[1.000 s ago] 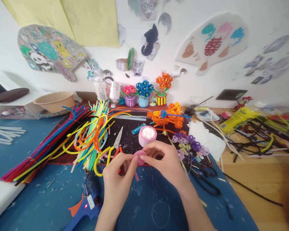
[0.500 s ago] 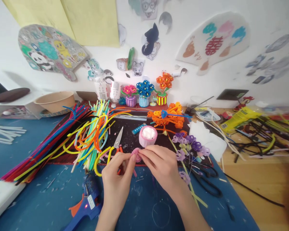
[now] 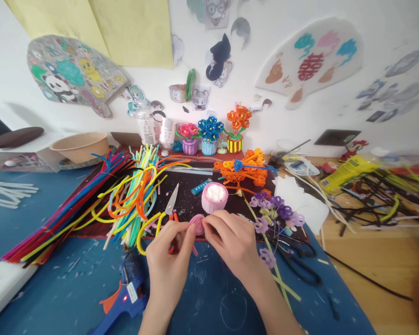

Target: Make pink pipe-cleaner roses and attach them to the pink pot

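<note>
Between my hands is a pink coil of pipe cleaner (image 3: 196, 224), wound into a flat round with a short tail hanging below. My left hand (image 3: 169, 251) pinches its left side between thumb and forefinger. At its right edge, my right hand (image 3: 230, 242) has thumb and fingertips closed on the coil. Just beyond the fingers stands a small pink pot (image 3: 214, 197) with white filling. Scissors with orange handles (image 3: 172, 201) lie open-bladed behind my left hand, partly hidden by it.
A blue glue gun (image 3: 131, 284) with a red light lies left of my left wrist. Bundles of coloured pipe cleaners (image 3: 136, 190) spread across the left. Purple flowers (image 3: 275, 207) and black scissors (image 3: 300, 265) are on the right. Finished flower pots (image 3: 209, 139) stand by the wall.
My right fingertips have shifted slightly at the coil's right edge, leaving more of its face showing. My left hand keeps its pinch, almost still.
</note>
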A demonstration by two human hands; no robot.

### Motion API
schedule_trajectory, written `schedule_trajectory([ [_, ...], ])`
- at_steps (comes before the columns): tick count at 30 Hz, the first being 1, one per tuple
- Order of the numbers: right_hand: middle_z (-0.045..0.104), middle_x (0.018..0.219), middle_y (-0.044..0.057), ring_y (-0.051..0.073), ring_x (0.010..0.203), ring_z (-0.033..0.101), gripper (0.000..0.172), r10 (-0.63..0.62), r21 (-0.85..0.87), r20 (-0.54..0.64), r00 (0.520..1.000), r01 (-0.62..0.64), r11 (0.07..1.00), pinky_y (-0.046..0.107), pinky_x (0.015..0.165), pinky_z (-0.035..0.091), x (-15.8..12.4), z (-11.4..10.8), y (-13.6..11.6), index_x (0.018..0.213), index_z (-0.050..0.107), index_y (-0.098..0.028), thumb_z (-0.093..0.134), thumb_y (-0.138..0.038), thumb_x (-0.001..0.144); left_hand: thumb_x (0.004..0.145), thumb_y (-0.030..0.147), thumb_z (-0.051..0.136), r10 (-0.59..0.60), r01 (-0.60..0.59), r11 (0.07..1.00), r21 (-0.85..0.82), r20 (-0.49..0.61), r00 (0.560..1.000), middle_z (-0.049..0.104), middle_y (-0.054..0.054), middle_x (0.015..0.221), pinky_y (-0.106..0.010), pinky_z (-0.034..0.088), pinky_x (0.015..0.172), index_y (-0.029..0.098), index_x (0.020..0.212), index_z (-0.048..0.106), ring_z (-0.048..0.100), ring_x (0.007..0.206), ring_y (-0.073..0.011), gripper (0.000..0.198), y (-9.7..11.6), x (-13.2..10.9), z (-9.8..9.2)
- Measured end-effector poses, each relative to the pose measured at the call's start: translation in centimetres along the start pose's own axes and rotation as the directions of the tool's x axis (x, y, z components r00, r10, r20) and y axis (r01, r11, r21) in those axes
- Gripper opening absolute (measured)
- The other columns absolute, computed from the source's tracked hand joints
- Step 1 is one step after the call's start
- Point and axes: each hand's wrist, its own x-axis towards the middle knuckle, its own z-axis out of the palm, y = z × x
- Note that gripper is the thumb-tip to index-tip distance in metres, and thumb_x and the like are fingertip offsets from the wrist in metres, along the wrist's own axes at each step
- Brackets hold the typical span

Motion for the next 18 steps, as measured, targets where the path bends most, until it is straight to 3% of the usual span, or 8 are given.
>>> schedule_trajectory([
  [5,0.068,0.071,0.004,0.014,0.057,0.059,0.021,-0.02,-0.017,-0.003,1.0,0.02,1.0,0.029,0.057,0.044,0.01,-0.09,0.06,0.081,0.062,-0.02,0.052,-0.008,0.095,0.089,0.026,0.065,-0.005,0.005,1.0,0.007,-0.025,1.0,0.053,0.005,0.058,-0.023,0.034,0.05,0.02,0.073,0.067,0.042,0.052,-0.0108,0.016,-0.22,-0.04,-0.01],
  [12,0.067,0.07,0.003,0.013,0.055,0.059,0.016,-0.091,0.01,-0.108,0.99,0.093,0.996,0.028,0.054,0.044,0.06,-0.09,0.23,0.083,0.062,-0.017,0.055,-0.004,0.09,0.087,0.028,0.067,-0.035,0.034,0.999,-0.019,-0.085,0.996,0.057,0.004,0.06,-0.023,0.037,0.051,0.02,0.074,0.069,0.045,0.054,-0.0107,0.015,-0.67,-0.04,-0.04],
  [18,0.067,0.075,0.002,0.01,0.054,0.054,0.013,0.121,0.301,-0.082,0.989,-0.092,0.949,0.024,0.052,0.045,0.33,-0.73,0.08,0.084,0.063,-0.018,0.058,-0.007,0.09,0.086,0.032,0.068,-0.104,0.098,0.993,-0.063,-0.116,0.988,0.061,0.003,0.066,-0.024,0.037,0.053,0.02,0.076,0.071,0.048,0.056,-0.0114,0.015,-0.93,-0.22,-0.27],
])
